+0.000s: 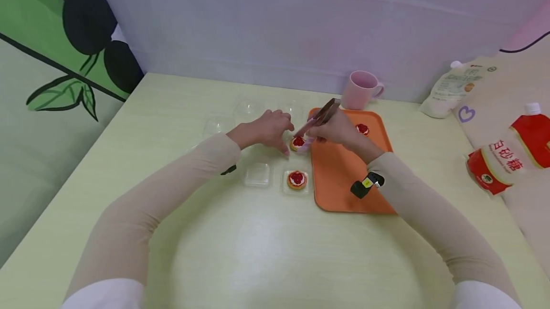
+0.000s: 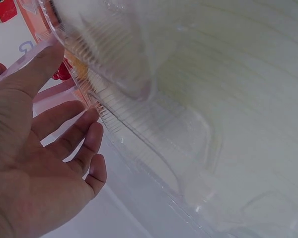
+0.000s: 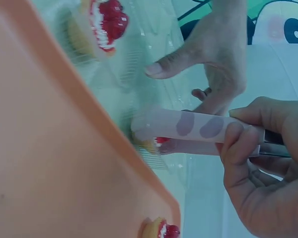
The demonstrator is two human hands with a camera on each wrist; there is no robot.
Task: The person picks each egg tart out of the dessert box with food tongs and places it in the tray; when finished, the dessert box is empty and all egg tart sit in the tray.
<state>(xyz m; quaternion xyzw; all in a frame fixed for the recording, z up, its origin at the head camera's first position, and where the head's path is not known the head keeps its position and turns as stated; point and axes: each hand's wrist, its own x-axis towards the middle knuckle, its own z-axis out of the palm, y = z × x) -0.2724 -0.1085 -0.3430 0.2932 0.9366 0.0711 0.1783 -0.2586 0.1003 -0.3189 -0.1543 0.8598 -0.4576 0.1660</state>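
Observation:
My right hand (image 1: pixel 332 128) grips a pair of tongs (image 3: pixel 198 126) with pale pink tips. Those tips are around a small tart (image 1: pixel 297 143) with red fruit and white cream, low in a clear plastic container (image 3: pixel 154 157) beside the orange tray. On the container's other side is my left hand (image 1: pixel 269 130), its thumb and loosely bent fingers spread around the near edge without gripping anything. A second tart (image 1: pixel 296 180) sits in another clear container nearer to me. One more tart (image 1: pixel 362 129) lies on the orange tray (image 1: pixel 343 175) behind my right wrist.
An unfilled clear container (image 1: pixel 257 174) stands left of the nearer tart, with several more clear pieces behind my left hand. A pink mug (image 1: pixel 361 90) is at the tray's far edge. To the right are a white pouch (image 1: pixel 451 90) and a red sugar bag (image 1: pixel 509 156).

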